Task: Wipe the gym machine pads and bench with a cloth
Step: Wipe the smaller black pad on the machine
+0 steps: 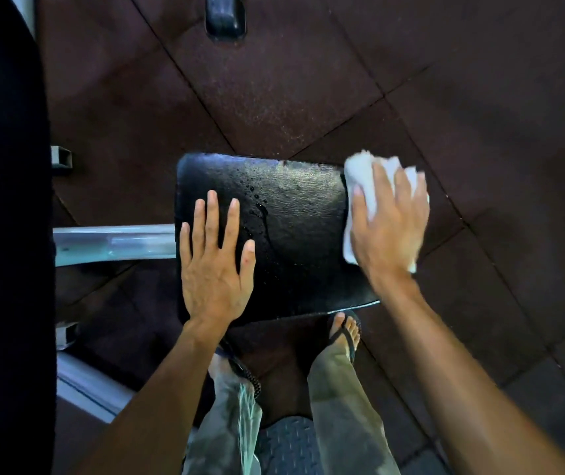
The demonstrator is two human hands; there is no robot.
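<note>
Head view: looked straight down at a black pad [294, 234] on a metal arm [113, 243], floor [462, 97] below.
Pad: square, glossy, vinyl-looking; likely firm padding with slight give, fixed to the machine, so it would not lift.
Wet patch: droplets and a pooled streak [260, 209] near pad centre, not yet wiped; surface probably slippery there.
Cloth [365, 186]: white, bunched, soft and light; sat at the pad's right edge, partly off it.
Right hand [389, 228]: fingers spread over the cloth, pressing it flat against the pad's right side; held by palm pressure more than by pinch.
Left hand [214, 265]: open, flat, fingers wide, empty, resting on the pad's left part; seemed to brace the pad.
Where to hold: cloth best kept under the full palm, bunched, so it would not slide out on the wet vinyl.
Risk: the cloth could skid rather than soak up water if pressed lightly.
Feet [344, 329]: in flip-flops, just under the pad's near edge.
</note>
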